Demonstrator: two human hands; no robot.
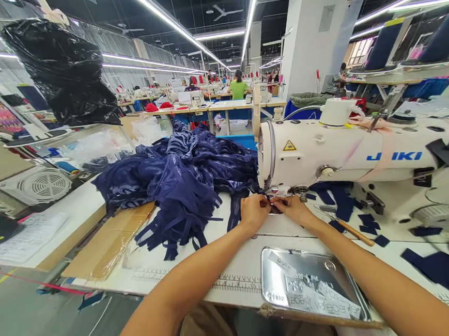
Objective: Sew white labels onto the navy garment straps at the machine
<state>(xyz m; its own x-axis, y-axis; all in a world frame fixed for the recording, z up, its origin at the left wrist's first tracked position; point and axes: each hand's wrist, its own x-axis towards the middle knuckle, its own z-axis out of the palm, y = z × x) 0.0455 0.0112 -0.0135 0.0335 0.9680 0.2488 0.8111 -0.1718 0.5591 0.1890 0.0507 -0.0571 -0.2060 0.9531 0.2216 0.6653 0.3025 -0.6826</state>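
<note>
Both of your hands meet at the needle of the white sewing machine (347,150), far centre on the bench (76,210). Your left hand (254,212) and right hand (295,209) sit side by side, fingertips nearly touching, each grip narrow and pinched on a small navy strip (273,204) lying under the presser foot; how much cloth each pinch takes is too small to tell.

To the left, a big heap of navy fabric (182,179) spreads across the bench, its loose strips trailing toward the near edge and touching the strip end by your left hand. A sheet of brown cardboard (109,241) lies under the heap's near left side and runs out to the bench's left edge.

Near you, a metal tray (309,285) holding printed labels sits at the bench's near edge, between your forearms, with its front lip just over that edge. A printed ruler scale (233,284) runs along the edge to the tray's left.

To the right, a wooden-handled tool (354,232) lies just beside your right wrist, and scattered navy offcuts (438,270) cover the surface beyond it. Open white bench shows only in the wedge between your arms and in a strip between the heap and the near edge.
</note>
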